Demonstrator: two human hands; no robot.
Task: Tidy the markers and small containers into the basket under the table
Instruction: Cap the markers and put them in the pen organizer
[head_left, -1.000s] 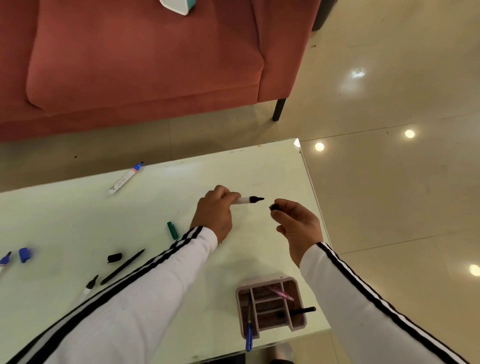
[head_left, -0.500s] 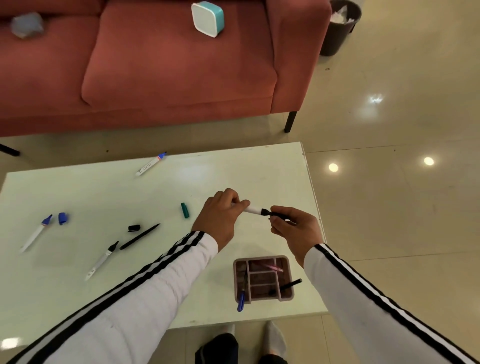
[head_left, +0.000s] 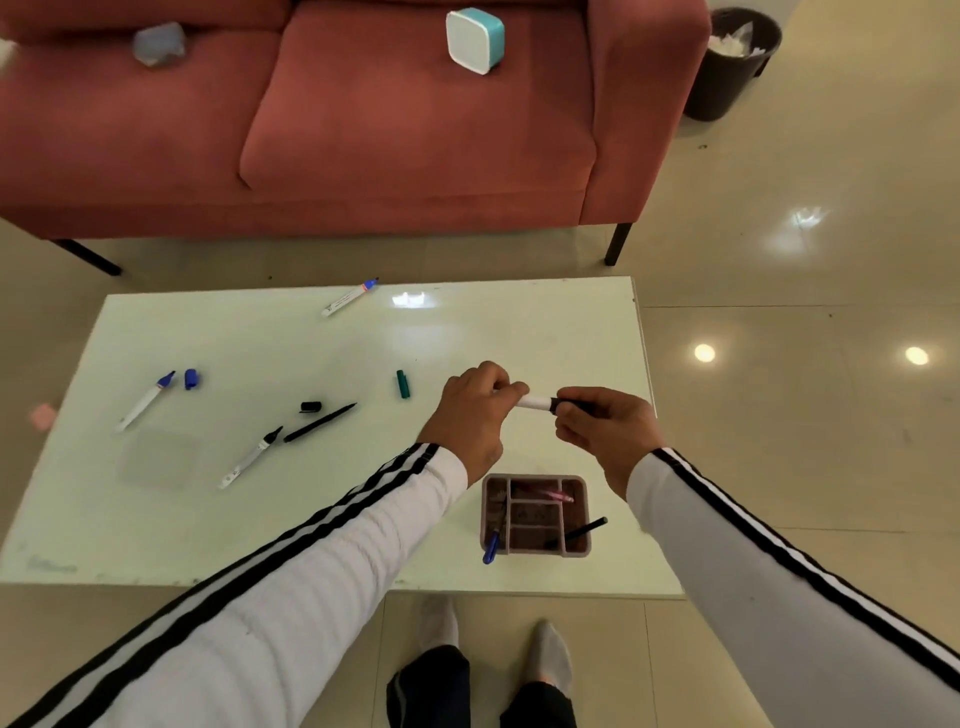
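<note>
over table (head_left: 270, 343), marker (head_left: 535, 401): being gripped by left hand (head_left: 470, 415)
cap (head_left: 565, 404), loose before: being pinched on by right hand (head_left: 605, 431), for stowing

A lounge: red sofa (head_left: 363, 119) facing low table (head_left: 260, 338)

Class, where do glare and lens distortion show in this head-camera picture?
Head view: bright glare spots on the floor and a patch on the table; the wide-angle lens slightly bows the table's edges and enlarges the left sleeve.
</note>
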